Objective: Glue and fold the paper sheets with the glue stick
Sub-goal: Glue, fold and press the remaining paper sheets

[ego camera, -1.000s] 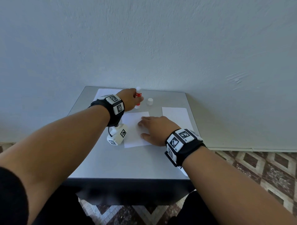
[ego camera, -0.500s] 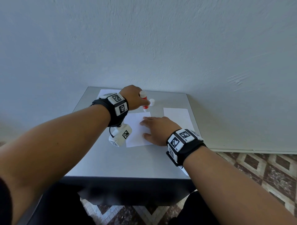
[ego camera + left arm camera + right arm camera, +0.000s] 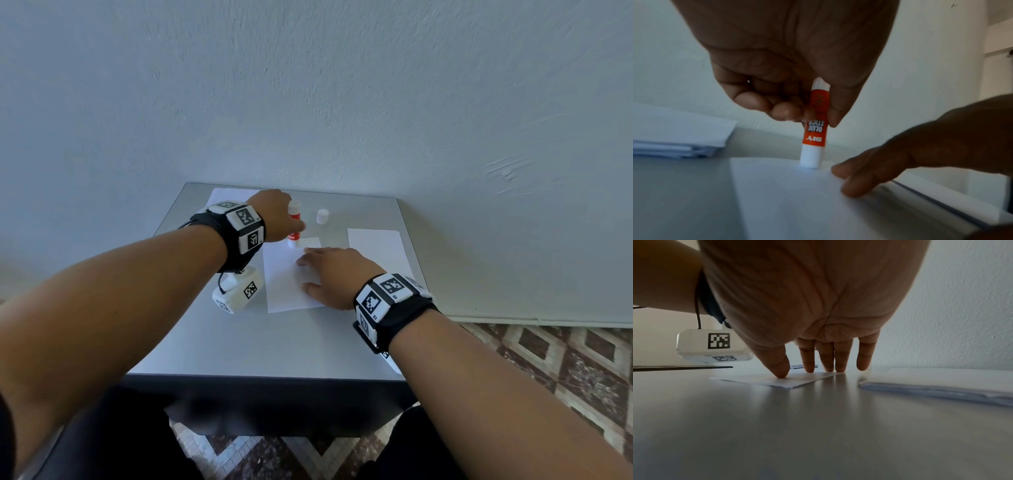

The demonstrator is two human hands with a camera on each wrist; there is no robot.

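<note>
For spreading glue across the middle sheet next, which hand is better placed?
Left. The left hand grips the uncapped glue stick, tip down on the middle sheet. The right hand lies flat, pinning that sheet.

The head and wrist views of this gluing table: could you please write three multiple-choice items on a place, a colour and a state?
1. Where does the small white plastic cap stand?
A on the grey table, right of the glue stick
B on the right paper stack
C in the right hand

2. What colour is the glue stick label?
A blue
B orange-red
C green

3. What does the right hand do?
A grips the cap
B hangs idle
C presses the white paper sheet flat

Key: 1 A, it stands alone on the table; 2 B, left wrist view shows it; 3 C, straight fingers rest on it.
</note>
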